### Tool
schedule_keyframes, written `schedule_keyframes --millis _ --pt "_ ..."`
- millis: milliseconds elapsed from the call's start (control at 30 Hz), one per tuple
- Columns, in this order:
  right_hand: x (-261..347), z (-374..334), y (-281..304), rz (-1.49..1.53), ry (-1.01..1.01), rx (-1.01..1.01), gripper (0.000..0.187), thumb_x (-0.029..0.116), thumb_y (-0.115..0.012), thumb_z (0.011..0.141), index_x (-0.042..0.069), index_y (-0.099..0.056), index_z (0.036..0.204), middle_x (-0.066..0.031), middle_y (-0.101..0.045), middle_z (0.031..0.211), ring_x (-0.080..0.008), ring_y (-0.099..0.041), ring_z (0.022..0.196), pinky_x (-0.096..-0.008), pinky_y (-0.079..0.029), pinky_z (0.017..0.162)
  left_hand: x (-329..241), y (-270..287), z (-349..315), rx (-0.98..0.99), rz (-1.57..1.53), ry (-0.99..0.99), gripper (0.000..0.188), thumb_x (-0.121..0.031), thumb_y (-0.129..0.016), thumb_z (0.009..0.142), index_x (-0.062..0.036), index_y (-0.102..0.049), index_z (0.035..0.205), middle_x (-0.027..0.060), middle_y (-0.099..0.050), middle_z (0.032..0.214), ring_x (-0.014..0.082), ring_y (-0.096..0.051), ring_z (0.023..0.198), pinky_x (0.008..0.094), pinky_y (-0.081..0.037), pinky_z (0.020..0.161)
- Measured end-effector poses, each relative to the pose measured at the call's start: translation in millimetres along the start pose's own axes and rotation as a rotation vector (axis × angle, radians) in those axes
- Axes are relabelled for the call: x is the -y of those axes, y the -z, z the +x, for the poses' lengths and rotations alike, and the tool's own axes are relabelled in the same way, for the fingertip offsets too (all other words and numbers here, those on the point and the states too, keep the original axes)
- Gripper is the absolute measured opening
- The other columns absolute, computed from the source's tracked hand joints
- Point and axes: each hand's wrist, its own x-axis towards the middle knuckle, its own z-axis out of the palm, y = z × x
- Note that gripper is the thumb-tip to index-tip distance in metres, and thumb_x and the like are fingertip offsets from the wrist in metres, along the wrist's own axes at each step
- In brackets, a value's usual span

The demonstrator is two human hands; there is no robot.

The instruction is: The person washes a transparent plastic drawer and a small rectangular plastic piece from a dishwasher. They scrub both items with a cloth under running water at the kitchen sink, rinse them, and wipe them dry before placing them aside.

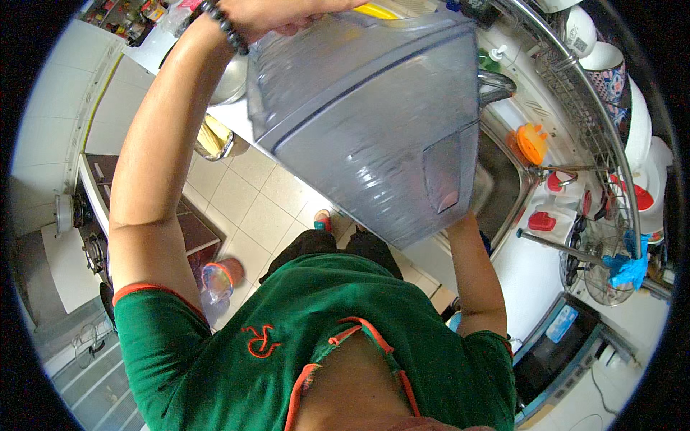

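A large, translucent grey plastic bin [359,144] is held up tilted in front of me, over the sink side. My left hand [277,16], with a dark beaded bracelet on the wrist, grips its upper left rim with the fingers curled over. From below, my right arm reaches behind the bin's lower right. My right hand [448,200] holds it there, showing only as a faint pinkish patch through the plastic. Its fingers are hidden. Part of the metal sink [496,183] appears beyond the bin, with a tap [497,87] against the bin's right edge.
A wire dish rack [604,129] with bowls and cups curves along the right. An orange item [532,144] and a red-lidded container [541,221] lie by the sink. A small bin [223,274] stands on the tiled floor [241,190]. At left is a stove [93,253].
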Motion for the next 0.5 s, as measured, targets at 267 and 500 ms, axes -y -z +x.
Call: schedule_keyframes --millis 267,500 --pt "-26 22 -1 0.106 0.031 -0.002 0.049 0.006 -0.061 0.070 0.000 -0.053 0.118 -0.0033 -0.061 0.095 -0.0113 -0.056 0.078 -0.0221 -0.044 0.071 -39 3 22 0.074 0.348 -0.131 0.069 -0.067 -0.053 0.073 -0.0027 -0.065 0.095 0.0022 -0.052 0.068 0.0123 -0.047 0.060 0.0262 -0.038 0.053" --pt "-47 27 1 0.121 0.027 -0.012 0.048 0.005 -0.060 0.070 0.001 -0.054 0.117 -0.0032 -0.061 0.094 -0.0113 -0.056 0.078 -0.0221 -0.044 0.070 -56 -8 38 -0.080 0.466 -0.484 0.075 -0.067 -0.057 0.067 -0.0002 -0.061 0.101 0.0140 -0.063 0.089 0.0231 -0.059 0.077 0.0346 -0.046 0.070"
